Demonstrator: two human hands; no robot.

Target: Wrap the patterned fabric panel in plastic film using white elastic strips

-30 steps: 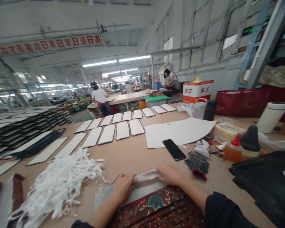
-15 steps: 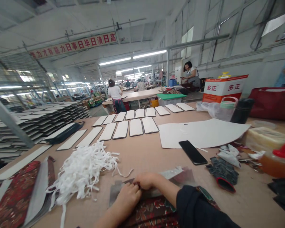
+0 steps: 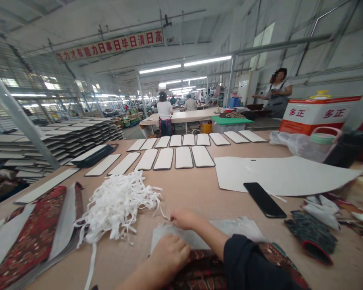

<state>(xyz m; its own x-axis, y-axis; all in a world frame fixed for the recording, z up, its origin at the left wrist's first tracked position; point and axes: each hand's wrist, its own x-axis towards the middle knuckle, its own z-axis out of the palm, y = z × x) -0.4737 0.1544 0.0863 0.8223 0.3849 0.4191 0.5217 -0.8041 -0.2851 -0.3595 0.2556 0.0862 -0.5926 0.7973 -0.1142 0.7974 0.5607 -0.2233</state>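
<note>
My left hand has its fingers curled over the edge of a dark red patterned fabric in front of me. A pale, thin sheet lies just beyond the fabric, partly under my forearm. My right hand reaches across, its fingertips pinched at the loose end of a white strip. That strip trails from a tangled heap of white strips. The fabric's near part is hidden by my hands and the dark right sleeve.
White padded panels lie in rows beyond the heap. To the right are a large white sheet, a black phone and a dark cuff-like cloth. More patterned fabric lies left. Co-workers stand farther back.
My right hand has moved away from my left hand, forward to the white strip's end. The left hand stays at the fabric. The view has shifted, and the far right co-worker has turned.
</note>
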